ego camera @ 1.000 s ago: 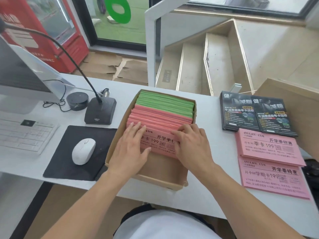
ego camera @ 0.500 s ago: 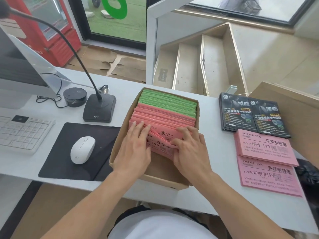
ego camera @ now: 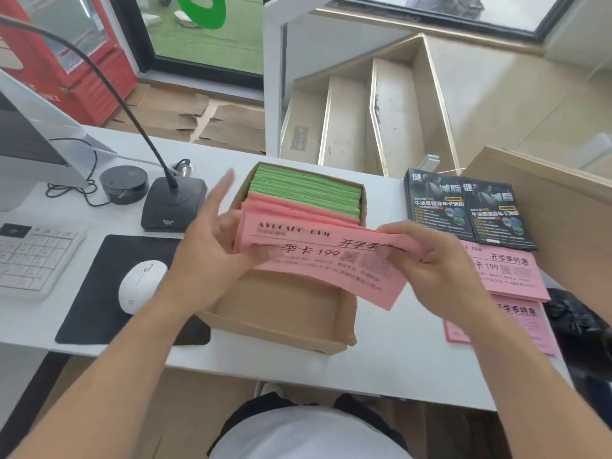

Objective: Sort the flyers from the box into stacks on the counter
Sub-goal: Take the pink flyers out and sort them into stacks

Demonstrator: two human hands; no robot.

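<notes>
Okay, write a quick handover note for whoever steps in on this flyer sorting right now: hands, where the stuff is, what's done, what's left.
Right hand: pinches the right end of a bundle of pink flyers lifted above the box.
Left hand: open, supporting the bundle's left end from below, fingers spread.
Box: more pink flyers upright in the middle, green flyers at the back, the front part empty.
Done: on the counter to the right lie two dark flyer stacks and two pink stacks.
Left: set this bundle on the matching pink stack, probably the nearer-to-box "199" one; then sort the remaining pink and all the green.

one head view, close above the counter [ego camera: 390, 369], looking forward and down.
</notes>
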